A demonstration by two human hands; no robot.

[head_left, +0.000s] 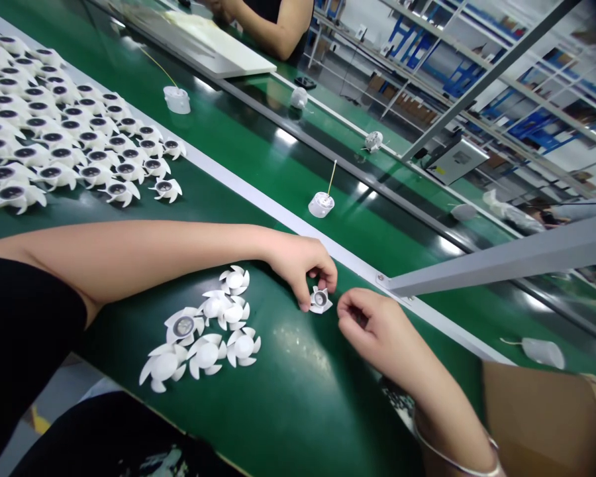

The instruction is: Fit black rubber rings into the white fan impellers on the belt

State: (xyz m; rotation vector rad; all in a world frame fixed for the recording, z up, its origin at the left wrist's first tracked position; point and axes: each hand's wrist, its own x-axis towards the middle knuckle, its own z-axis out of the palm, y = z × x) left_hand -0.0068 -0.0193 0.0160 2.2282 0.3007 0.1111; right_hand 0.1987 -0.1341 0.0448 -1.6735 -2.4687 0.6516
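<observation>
My left hand (300, 262) reaches across the green table (298, 391) and pinches a small white fan impeller (320, 301) that rests on the surface, hub side up. My right hand (372, 324) hovers just right of it with fingers curled in a pinch; what they hold, if anything, is too small to make out. A loose cluster of several white impellers (206, 331) lies below my left forearm.
Many impellers (54, 146) stand in rows at the far left. White motor parts (321, 204) with wires ride the conveyor belt (258, 152) beyond a grey rail. A cardboard box (541, 417) sits at lower right. Another person's arm (273, 26) works at the top.
</observation>
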